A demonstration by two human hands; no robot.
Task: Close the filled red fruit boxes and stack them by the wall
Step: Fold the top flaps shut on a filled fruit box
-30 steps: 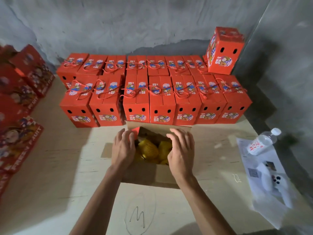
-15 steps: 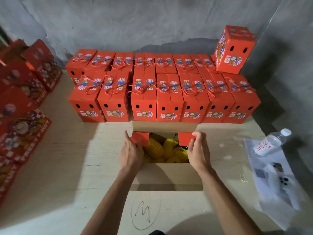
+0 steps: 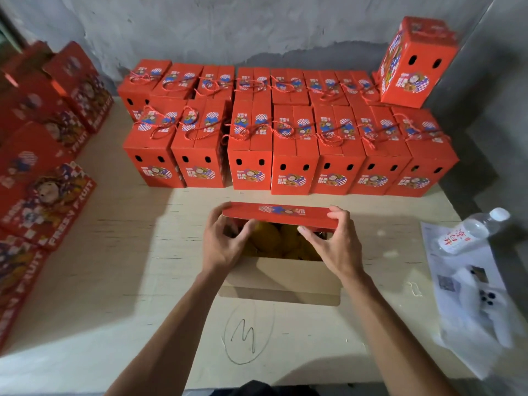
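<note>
Red cardboard is folding under both hands: the left hand (image 3: 225,244) and right hand (image 3: 333,244) are each pinching an end of the far lid flap (image 3: 278,214), thumbs beneath and fingers on top, apparently to bring it evenly down over the opening. Yellow netted fruit (image 3: 274,241) is filling the open box (image 3: 283,277), which is sitting mid-worktop (image 3: 148,252) with its near flap lying outward. Closed boxes (image 3: 288,155) are standing in two rows nearer the wall (image 3: 257,27), one more (image 3: 414,61) stacked on top at right.
</note>
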